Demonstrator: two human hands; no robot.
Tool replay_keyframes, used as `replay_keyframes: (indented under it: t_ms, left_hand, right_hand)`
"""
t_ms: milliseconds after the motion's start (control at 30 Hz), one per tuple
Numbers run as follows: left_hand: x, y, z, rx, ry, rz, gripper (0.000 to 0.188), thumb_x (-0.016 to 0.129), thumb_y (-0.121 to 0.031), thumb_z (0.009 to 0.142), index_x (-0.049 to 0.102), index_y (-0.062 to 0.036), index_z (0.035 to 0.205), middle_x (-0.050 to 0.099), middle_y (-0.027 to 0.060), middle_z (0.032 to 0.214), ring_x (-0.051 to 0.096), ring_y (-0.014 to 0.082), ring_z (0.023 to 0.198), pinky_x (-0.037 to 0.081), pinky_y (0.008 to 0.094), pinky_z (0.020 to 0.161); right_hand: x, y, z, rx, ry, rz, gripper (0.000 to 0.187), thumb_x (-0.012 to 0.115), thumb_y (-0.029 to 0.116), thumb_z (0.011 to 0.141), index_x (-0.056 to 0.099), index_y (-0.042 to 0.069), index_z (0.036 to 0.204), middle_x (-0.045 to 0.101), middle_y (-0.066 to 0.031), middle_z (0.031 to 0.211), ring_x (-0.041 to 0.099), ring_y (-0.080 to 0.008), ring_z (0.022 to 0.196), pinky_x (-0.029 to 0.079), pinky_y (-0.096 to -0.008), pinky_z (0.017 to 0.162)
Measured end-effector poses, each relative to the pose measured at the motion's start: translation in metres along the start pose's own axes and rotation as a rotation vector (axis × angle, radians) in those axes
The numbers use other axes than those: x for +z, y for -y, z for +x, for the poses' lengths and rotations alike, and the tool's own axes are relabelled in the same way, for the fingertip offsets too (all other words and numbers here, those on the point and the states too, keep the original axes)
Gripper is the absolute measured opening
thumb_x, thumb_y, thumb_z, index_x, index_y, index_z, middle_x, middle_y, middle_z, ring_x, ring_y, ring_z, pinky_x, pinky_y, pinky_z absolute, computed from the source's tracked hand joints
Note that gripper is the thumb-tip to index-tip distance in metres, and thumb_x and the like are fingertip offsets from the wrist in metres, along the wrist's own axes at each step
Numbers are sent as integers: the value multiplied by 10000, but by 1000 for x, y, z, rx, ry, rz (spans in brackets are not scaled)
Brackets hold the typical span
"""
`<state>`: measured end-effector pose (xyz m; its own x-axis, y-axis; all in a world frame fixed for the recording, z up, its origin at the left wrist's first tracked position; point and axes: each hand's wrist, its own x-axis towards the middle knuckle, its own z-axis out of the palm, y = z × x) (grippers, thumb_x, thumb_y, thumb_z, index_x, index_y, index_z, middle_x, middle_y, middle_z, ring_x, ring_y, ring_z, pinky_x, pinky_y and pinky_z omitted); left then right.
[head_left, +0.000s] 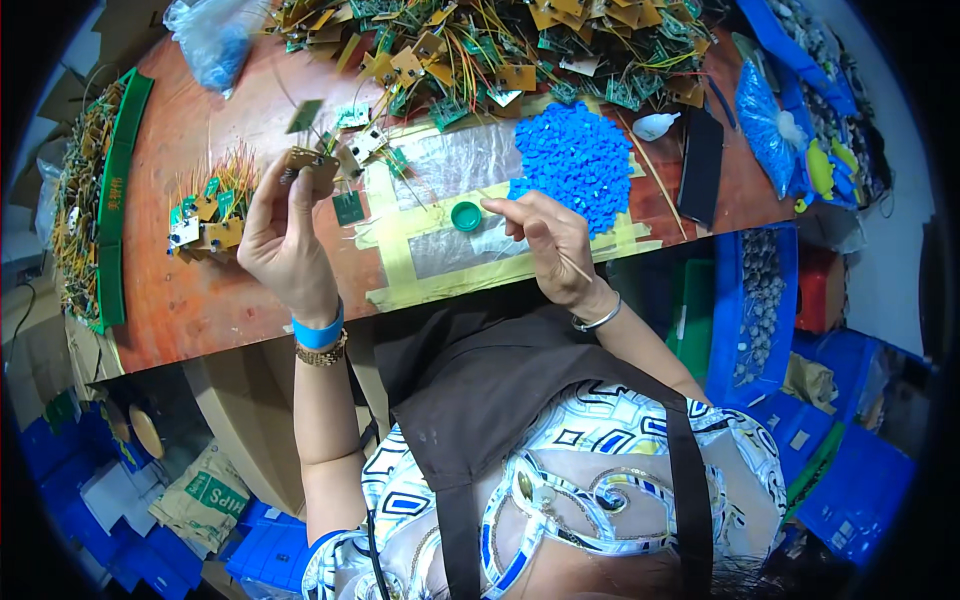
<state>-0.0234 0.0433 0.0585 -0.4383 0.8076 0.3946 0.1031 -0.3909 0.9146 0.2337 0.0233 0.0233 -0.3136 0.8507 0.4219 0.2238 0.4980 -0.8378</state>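
Observation:
My left hand (285, 235) pinches a small brown circuit board (312, 172) above the table, with thin wires and a green board (304, 116) beyond it. My right hand (553, 245) is closed around what looks like a thin pale stick (577, 269); most of it is hidden by the fingers. The right fingertips are just right of a small round green cap (467, 217), which sits on the taped plastic sheet (440, 252). Behind that hand lies a heap of small blue plastic pieces (575, 160). A dark green square board (348, 208) rests between the left hand and the cap.
Wired circuit boards (450, 60) pile up at the back, with a smaller cluster (215, 210) at left. A green-edged tray (122, 200) stands far left. At right are a white dropper bottle (655, 126), a black box (701, 168) and a bag of blue pieces (765, 125).

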Motion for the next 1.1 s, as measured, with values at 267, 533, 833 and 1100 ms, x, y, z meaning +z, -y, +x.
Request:
replay_keyframes:
  t_ms: [267,533,833,1100]
  left_hand:
    - [-3,25,1,103,5,225,240,619,28,922,668,53,1156,708,101,942,662,107,781,573,260,683]
    - [-21,56,12,-308,185,120,209,631,-54,937,652,58,1113,701,59,874,658,85,751,549,227,670]
    - [2,31,-13,-525,-47,-212,236,616,-62,954,600,32,1170,691,72,941,663,117,797,535,212,641]
    - [-3,38,-28,-332,-50,-211,207,604,-56,958,608,56,1131,688,94,970,670,133,831,599,268,705]
  right_hand:
    - [11,-6,-8,148,-1,44,337,477,236,1032,661,-39,963,658,-105,833,593,-153,670,483,-270,628]
    - [10,-4,-2,61,-3,9,359,470,258,1032,665,-39,976,662,-120,842,595,-174,662,480,-281,621]
    - [45,5,36,-191,-69,-99,163,670,80,887,637,-27,1006,655,-152,865,639,-254,707,513,-330,642]
    - [88,3,78,-97,-95,-90,207,651,-56,762,540,2,927,578,-139,826,626,-282,717,514,-354,634]
